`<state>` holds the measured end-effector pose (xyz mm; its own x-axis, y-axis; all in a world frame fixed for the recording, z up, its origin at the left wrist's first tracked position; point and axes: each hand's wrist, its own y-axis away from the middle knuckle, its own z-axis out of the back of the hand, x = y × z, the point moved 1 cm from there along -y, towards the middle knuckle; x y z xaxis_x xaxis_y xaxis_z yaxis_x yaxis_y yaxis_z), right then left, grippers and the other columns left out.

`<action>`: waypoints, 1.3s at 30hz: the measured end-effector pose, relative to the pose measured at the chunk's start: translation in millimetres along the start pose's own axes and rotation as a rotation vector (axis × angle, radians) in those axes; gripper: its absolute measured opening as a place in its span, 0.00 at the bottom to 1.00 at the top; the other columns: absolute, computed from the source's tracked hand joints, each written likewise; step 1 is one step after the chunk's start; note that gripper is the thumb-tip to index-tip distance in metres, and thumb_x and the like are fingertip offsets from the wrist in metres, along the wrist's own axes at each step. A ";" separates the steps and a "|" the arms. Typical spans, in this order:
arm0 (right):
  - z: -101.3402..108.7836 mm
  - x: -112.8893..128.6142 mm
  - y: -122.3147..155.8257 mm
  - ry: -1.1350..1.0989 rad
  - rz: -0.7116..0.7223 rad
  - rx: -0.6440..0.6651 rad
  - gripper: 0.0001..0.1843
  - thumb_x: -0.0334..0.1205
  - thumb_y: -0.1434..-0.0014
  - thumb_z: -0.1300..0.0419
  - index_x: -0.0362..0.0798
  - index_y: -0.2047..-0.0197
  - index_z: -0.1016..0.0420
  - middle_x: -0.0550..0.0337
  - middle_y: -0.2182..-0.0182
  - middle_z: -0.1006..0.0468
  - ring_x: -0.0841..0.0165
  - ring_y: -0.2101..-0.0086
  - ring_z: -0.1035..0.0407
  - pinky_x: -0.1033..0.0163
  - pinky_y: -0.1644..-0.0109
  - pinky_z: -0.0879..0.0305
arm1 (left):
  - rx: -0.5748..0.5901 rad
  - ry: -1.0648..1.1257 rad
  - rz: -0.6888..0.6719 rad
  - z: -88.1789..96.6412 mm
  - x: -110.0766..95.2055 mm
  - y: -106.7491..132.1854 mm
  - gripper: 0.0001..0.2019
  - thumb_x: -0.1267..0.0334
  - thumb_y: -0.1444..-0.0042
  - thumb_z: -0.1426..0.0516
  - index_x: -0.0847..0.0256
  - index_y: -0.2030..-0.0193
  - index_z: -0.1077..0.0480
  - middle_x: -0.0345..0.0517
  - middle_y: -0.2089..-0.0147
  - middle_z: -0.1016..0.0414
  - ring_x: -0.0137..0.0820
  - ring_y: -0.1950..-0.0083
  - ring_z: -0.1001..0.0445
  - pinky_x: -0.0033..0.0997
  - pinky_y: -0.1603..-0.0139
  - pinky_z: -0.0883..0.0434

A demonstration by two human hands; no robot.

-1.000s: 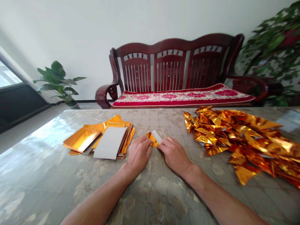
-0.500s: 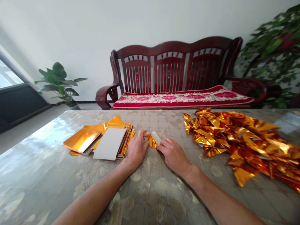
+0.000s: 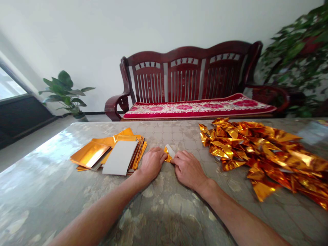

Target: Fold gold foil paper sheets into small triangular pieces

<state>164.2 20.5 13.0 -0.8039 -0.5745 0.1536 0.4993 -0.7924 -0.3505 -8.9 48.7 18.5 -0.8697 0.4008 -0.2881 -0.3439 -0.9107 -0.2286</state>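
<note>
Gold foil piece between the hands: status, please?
Left hand, right hand: both on foil piece. Partly folded, pale side showing. Foil pile apart, at right.

Foil-paper piece: small, partly folded; shiny gold, creased surface toward the person, plain white strip exposed at the far side.
Pose: low at the tabletop, slanted, between the two hands; lower edges partly hidden by fingers.
Left contact: left hand pinches the gold edge.
Right contact: right hand grips the near right corner.
Loose sheet stack: left of the left hand; flat, overlapping, gold faces, one white face uppermost.
Folded foil pieces: right of the right hand; pointed, creased, heaped.
</note>
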 end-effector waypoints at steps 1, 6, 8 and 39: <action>-0.6 -0.2 -0.5 -0.004 -0.012 -0.010 0.10 0.33 0.36 0.45 0.49 0.65 0.22 0.55 0.64 0.26 0.64 0.60 0.36 0.60 0.55 0.43 | 0.040 -0.003 0.052 1.4 0.5 -6.0 0.14 0.62 0.36 0.47 0.59 0.67 0.23 0.47 0.61 0.21 0.32 0.56 0.25 0.28 0.54 0.33; -4.1 -2.7 -2.6 0.000 -0.056 -0.058 0.13 0.40 0.34 0.45 0.49 0.69 0.24 0.57 0.66 0.25 0.64 0.61 0.35 0.60 0.57 0.44 | 0.147 0.007 0.268 3.6 4.7 -34.2 0.06 0.60 0.46 0.40 0.59 0.68 0.24 0.45 0.66 0.20 0.35 0.62 0.24 0.29 0.64 0.35; -4.6 -4.2 -3.0 0.004 -0.080 -0.074 0.12 0.42 0.35 0.43 0.50 0.69 0.24 0.58 0.67 0.25 0.64 0.61 0.35 0.59 0.57 0.44 | 0.143 0.010 0.276 2.8 4.5 -39.7 0.08 0.60 0.49 0.38 0.59 0.62 0.25 0.47 0.61 0.20 0.36 0.59 0.24 0.29 0.62 0.35; 4.2 -31.4 -10.8 -0.196 -0.420 0.066 0.18 0.50 0.50 0.33 0.55 0.57 0.23 0.62 0.63 0.22 0.63 0.60 0.35 0.62 0.59 0.48 | 0.144 0.413 0.085 -12.1 16.3 -32.7 0.08 0.64 0.52 0.39 0.58 0.64 0.24 0.35 0.74 0.28 0.27 0.72 0.31 0.24 0.73 0.41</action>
<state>185.5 46.2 15.8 -0.8679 -0.2237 0.4435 0.1679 -0.9724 -0.1620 -7.6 86.2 10.0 -0.6929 0.3036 -0.6540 -0.3484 -0.9351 -0.0650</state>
